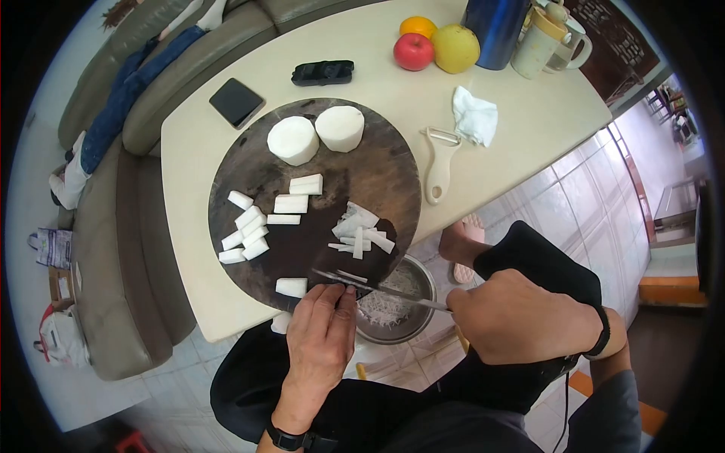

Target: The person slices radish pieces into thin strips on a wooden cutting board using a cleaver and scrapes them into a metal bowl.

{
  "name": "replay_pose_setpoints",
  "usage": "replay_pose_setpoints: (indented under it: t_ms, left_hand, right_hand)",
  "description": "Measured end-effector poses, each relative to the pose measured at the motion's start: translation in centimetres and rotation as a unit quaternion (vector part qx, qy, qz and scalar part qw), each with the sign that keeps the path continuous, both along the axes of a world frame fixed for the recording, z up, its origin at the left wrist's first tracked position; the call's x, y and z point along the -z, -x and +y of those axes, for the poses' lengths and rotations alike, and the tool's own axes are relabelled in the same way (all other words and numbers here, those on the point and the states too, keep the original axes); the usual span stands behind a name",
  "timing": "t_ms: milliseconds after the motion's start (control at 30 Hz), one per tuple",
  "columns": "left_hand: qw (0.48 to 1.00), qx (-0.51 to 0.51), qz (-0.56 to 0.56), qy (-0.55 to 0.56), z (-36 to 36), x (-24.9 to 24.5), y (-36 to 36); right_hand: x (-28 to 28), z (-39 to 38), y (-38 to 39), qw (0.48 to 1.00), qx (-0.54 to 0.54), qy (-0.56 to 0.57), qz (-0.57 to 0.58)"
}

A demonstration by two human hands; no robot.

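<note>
My right hand grips a knife, its blade reaching left over the near edge of the round dark cutting board. Close against the blade, my left hand has its fingers bent and pressed down on the board; what lies under them is hidden. A thin white strip shows just beyond the blade. Left of those fingers is a white radish block. Thin radish slices lie on the board's right side, several radish sticks on its left, and two thick radish rounds at the back.
Below the board's edge stands a metal bowl with white shreds inside. On the table are a peeler, crumpled tissue, phone, black case, fruit and blue flask. Another person's legs rest on the sofa.
</note>
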State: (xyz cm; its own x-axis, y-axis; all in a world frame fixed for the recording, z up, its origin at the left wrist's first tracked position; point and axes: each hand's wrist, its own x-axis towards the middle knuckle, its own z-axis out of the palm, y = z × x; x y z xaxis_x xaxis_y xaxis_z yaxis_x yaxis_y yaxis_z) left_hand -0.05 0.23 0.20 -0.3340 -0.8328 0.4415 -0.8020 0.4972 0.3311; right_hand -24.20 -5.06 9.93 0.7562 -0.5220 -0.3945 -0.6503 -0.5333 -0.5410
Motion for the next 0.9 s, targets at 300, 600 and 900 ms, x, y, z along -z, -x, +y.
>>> replay_pose_setpoints:
  t_ms: [300, 600, 900]
  left_hand:
    - [0.998, -0.029, 0.017, -0.046, -1.0, -1.3, 1.0]
    - [1.0, 0.004, -0.017, 0.02, -0.2, -0.5, 0.9]
    - [0.543, -0.064, 0.744, -0.385, 0.0, -2.1, 0.5]
  right_hand:
    - [-0.6, -0.1, 1.6, 0.982, 0.135, -0.033, -0.124]
    - [-1.0, -0.2, 2.6, 0.962, 0.186, -0.137, -0.142]
    - [-0.6, 0.1, 3.0, 0.886, 0.194, -0.367, -0.205]
